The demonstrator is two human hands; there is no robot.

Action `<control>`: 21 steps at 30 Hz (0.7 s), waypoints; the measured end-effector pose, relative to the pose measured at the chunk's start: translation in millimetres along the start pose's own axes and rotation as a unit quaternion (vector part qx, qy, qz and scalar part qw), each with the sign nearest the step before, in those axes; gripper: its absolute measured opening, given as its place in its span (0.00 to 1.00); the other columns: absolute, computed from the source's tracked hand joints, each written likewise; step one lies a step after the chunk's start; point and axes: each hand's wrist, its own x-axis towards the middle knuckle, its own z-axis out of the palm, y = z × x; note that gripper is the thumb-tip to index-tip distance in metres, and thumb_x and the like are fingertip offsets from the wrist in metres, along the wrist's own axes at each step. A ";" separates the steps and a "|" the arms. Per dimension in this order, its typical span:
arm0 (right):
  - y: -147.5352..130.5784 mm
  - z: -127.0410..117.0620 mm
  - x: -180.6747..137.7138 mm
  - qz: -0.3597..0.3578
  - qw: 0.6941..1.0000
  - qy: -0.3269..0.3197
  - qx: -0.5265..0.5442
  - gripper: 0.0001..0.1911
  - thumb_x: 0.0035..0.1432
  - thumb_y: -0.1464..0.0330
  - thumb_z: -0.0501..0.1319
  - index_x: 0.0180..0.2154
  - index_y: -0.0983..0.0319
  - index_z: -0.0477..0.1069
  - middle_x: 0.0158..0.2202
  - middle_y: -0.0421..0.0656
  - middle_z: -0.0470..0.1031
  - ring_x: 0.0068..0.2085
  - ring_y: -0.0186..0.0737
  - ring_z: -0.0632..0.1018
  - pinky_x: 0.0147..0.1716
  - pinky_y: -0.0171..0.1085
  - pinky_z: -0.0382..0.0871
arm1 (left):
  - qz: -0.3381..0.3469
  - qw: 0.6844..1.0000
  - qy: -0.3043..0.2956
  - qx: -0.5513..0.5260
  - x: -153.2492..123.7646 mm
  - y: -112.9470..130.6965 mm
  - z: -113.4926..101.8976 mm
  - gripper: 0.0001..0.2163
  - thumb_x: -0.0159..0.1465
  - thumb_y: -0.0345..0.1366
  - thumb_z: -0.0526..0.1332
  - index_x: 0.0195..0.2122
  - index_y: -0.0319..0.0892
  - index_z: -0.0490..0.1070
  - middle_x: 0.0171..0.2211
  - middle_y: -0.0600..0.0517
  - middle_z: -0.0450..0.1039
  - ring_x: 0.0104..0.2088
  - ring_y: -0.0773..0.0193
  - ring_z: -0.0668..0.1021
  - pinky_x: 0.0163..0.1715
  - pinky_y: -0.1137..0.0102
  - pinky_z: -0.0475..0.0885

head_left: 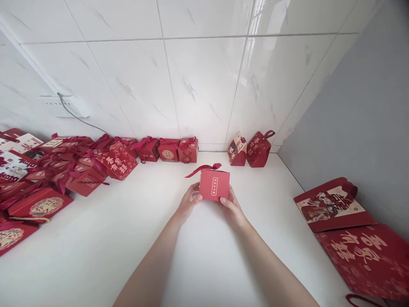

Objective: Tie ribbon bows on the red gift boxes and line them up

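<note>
A small red gift box [214,184] with a gold label and a loose red ribbon on top is held just above the white table [128,238], near its middle. My left hand [189,201] grips the box's left lower edge with curled fingers. My right hand [232,209] holds its right lower corner, thumb against the front face. Both forearms reach in from the bottom of the view.
A row of small red ribboned boxes [168,150] lines the tiled wall, with two taller pouch-shaped boxes [252,149] beside them. Many flat and folded red boxes [47,179] pile up at the left. Red paper bags [334,204] lie at the right by a grey wall.
</note>
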 end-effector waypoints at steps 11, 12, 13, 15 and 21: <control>1.2 3.0 3.7 0.016 0.998 0.049 0.038 0.24 0.61 0.53 0.57 0.56 0.51 0.60 0.60 0.44 0.64 0.56 0.49 0.71 0.53 0.53 0.68 | -0.002 0.998 0.013 0.054 -2.4 4.5 11.9 0.29 0.62 0.50 0.57 0.64 0.53 0.55 0.62 0.49 0.62 0.57 0.50 0.69 0.55 0.53 0.67; 1.0 3.5 3.7 0.017 0.998 0.052 0.042 0.24 0.61 0.53 0.56 0.56 0.52 0.60 0.60 0.44 0.65 0.56 0.49 0.71 0.52 0.53 0.68 | -0.001 0.998 0.017 0.065 -2.1 3.3 12.3 0.28 0.63 0.49 0.57 0.64 0.54 0.54 0.62 0.50 0.62 0.57 0.51 0.70 0.54 0.54 0.68; 1.1 4.1 3.4 0.013 0.997 0.059 0.041 0.24 0.61 0.53 0.55 0.57 0.52 0.59 0.59 0.45 0.65 0.56 0.49 0.71 0.52 0.54 0.68 | 0.002 0.997 0.025 0.074 -1.9 2.0 12.5 0.27 0.64 0.48 0.57 0.64 0.55 0.55 0.62 0.50 0.62 0.57 0.52 0.70 0.54 0.54 0.68; 2.0 6.0 1.7 -0.012 0.996 0.092 0.013 0.26 0.61 0.54 0.57 0.58 0.51 0.57 0.60 0.45 0.63 0.57 0.49 0.70 0.52 0.54 0.69 | 0.014 0.995 0.041 0.090 -1.6 -1.3 12.6 0.24 0.64 0.47 0.56 0.61 0.53 0.61 0.63 0.50 0.59 0.59 0.51 0.68 0.53 0.56 0.70; 4.8 12.0 -6.4 -0.141 0.935 0.228 -0.233 0.44 0.51 0.60 0.68 0.64 0.50 0.47 0.65 0.47 0.50 0.63 0.53 0.59 0.56 0.53 0.63 | 0.057 0.996 0.038 0.049 -5.1 -10.6 14.9 0.25 0.64 0.45 0.57 0.62 0.51 0.59 0.60 0.46 0.63 0.59 0.51 0.67 0.55 0.56 0.67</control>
